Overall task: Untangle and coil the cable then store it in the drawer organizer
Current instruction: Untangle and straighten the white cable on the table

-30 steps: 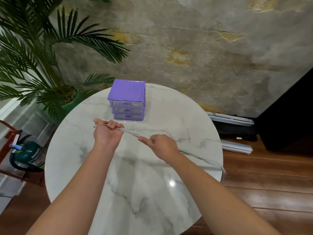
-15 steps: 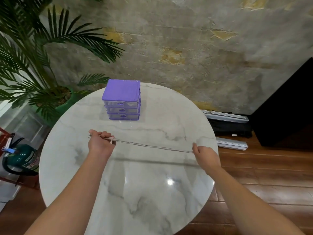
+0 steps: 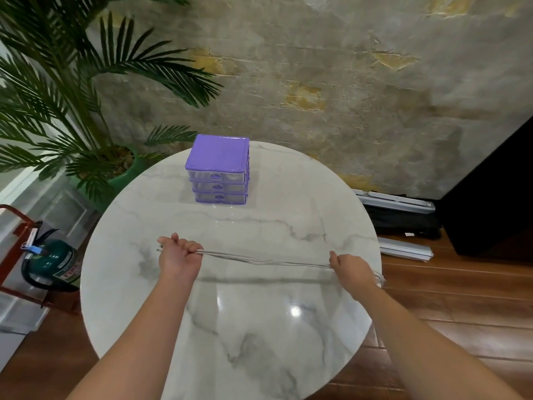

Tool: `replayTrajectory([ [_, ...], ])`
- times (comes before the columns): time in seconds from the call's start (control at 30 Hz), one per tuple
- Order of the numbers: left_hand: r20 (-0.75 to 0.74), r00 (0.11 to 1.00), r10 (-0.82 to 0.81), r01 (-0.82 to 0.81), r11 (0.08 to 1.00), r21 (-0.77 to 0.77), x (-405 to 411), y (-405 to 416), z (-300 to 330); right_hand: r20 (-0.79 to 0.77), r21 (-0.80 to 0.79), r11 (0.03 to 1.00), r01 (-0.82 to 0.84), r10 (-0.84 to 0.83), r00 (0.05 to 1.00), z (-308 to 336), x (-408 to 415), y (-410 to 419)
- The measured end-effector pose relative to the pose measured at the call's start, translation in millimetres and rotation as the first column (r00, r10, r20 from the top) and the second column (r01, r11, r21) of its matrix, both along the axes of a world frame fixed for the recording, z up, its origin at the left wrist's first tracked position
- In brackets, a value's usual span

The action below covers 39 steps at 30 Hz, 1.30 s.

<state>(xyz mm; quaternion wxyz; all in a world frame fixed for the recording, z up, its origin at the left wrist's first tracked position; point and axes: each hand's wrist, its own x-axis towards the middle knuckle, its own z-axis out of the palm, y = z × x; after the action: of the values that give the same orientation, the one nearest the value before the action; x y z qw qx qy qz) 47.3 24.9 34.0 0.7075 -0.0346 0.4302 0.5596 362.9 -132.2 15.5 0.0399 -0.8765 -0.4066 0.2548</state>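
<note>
Round marble worktop [image 3: 259, 327], purple organizer [image 3: 218, 168] at far edge, drawers closed. Above worktop, cable [image 3: 265, 260] stretched in several strands between left hand [image 3: 178, 256] and right hand [image 3: 353, 269], each grip clenched around it.

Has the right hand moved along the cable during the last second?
Yes. The right hand slid rightward along the cable, from mid-table to the table edge.

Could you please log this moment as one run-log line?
left hand grips cable | right hand pinches it | cable taut over table | organizer drawers closed
</note>
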Motion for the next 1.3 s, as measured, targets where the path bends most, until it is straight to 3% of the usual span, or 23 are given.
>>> replayTrajectory([
  [0.1,-0.033,0.999,0.019,-0.018,0.999,0.027,3,4,9,0.015,-0.018,1.0,-0.026,0.026,1.0,4,-13,9],
  [0.17,-0.027,0.999,0.024,-0.023,0.998,0.058,6,8,17,-0.003,-0.021,0.989,-0.146,0.146,0.989,13,-34,20],
  [0.3,0.009,1.0,0.014,-0.014,0.995,0.097,13,10,27,-0.159,0.125,0.934,-0.333,0.35,0.923,36,-95,51],
  [0.43,0.054,0.999,-0.002,-0.005,0.991,0.134,19,9,36,-0.412,0.312,0.902,-0.299,0.412,0.813,62,-154,81],
  [0.5,0.073,0.997,-0.014,0.002,0.988,0.158,19,9,40,-0.461,0.339,0.89,-0.306,0.44,0.77,67,-170,90],
  [0.77,0.123,0.987,-0.105,0.088,0.987,0.134,10,18,30,-0.254,0.306,0.855,-0.418,0.496,0.83,69,-172,98],
  [0.9,-0.03,0.972,-0.232,0.234,0.97,0.071,1,19,26,-0.272,0.292,0.869,-0.399,0.476,0.837,71,-169,104],
  [0.97,-0.292,0.885,-0.362,0.379,0.925,0.003,-2,21,28,-0.266,0.293,0.869,-0.399,0.475,0.839,73,-166,107],
  [1.0,-0.449,0.788,-0.421,0.452,0.891,-0.042,-5,23,26,-0.264,0.291,0.869,-0.4,0.475,0.84,74,-164,109],
  [1.07,-0.771,0.445,-0.457,0.538,0.824,-0.178,-10,28,25,-0.256,0.268,0.87,-0.414,0.478,0.84,76,-160,111],
  [1.13,-0.955,0.062,-0.292,0.594,0.779,-0.2,-11,32,24,-0.233,0.239,0.864,-0.442,0.493,0.838,76,-157,113],
  [1.17,-0.983,-0.007,-0.184,0.67,0.729,-0.141,-8,34,25,-0.225,0.232,0.859,-0.456,0.503,0.834,77,-157,113],
  [1.2,-0.991,0.004,-0.133,0.759,0.646,-0.084,-5,34,28,-0.229,0.228,0.855,-0.466,0.512,0.828,78,-158,113],
  [1.27,-0.97,0.024,-0.241,0.879,0.468,-0.094,5,28,36,-0.284,0.228,0.855,-0.467,0.517,0.808,82,-158,114],
  [1.3,-0.961,-0.026,-0.274,0.911,0.39,-0.136,7,26,37,-0.322,0.233,0.859,-0.455,0.51,0.798,83,-157,114],
])
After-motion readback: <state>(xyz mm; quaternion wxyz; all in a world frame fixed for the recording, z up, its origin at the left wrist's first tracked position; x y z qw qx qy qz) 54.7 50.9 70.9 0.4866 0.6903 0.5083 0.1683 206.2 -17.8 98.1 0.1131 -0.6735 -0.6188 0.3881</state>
